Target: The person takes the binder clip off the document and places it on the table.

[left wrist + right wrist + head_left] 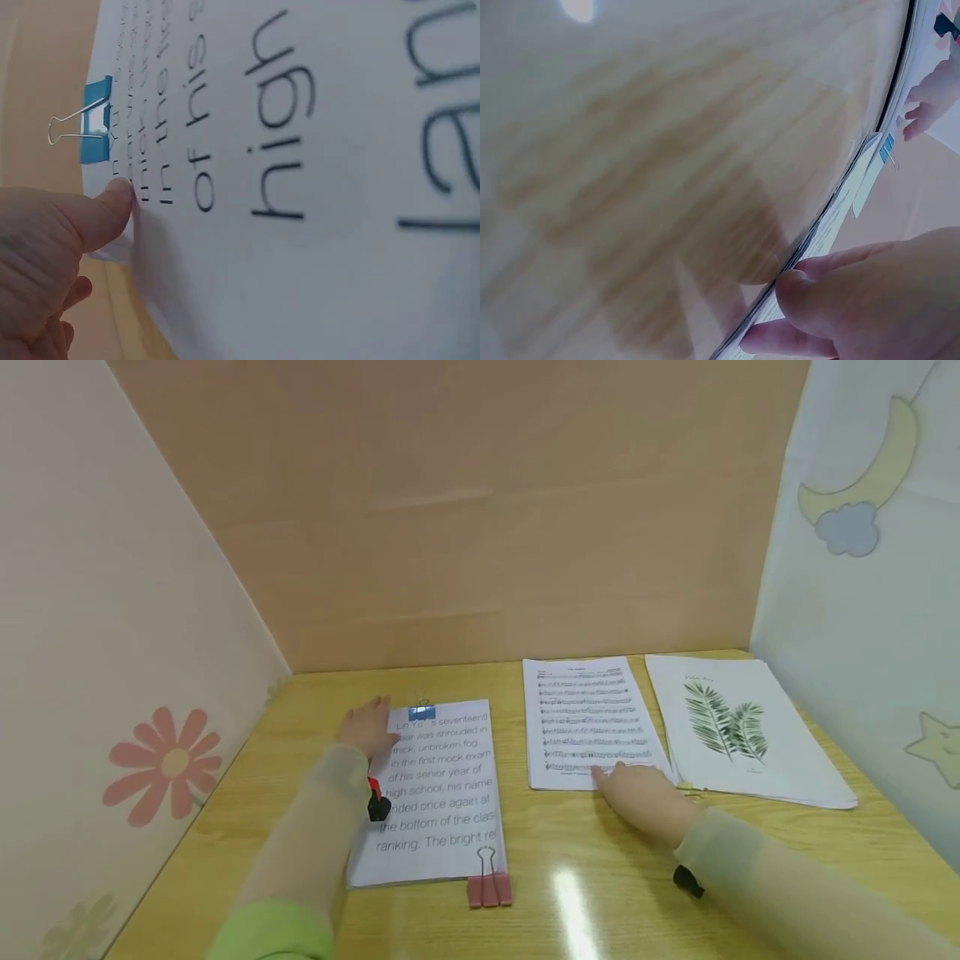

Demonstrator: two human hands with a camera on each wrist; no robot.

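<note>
My left hand [367,727] is at the upper left corner of a stack of large-print pages [442,802]. In the left wrist view its thumb [109,214] lies on the top page, with the other fingers behind the edge, pinching it. Beside that thumb, a blue binder clip [97,120] grips the stack's top edge. A pink binder clip [489,889] sits at its bottom right corner. My right hand [645,797] is at the near edge of a sheet music stack [588,718]. Two fingers lie over that edge; the right wrist view shows the thumb [795,296] against it, pinching.
Right of the sheet music lies a stack of papers topped by a green leaf picture [787,743]. A small yellow clip [685,786] is near its lower left corner. Walls close in the wooden table [600,877] at back, left [90,568] and right [862,610].
</note>
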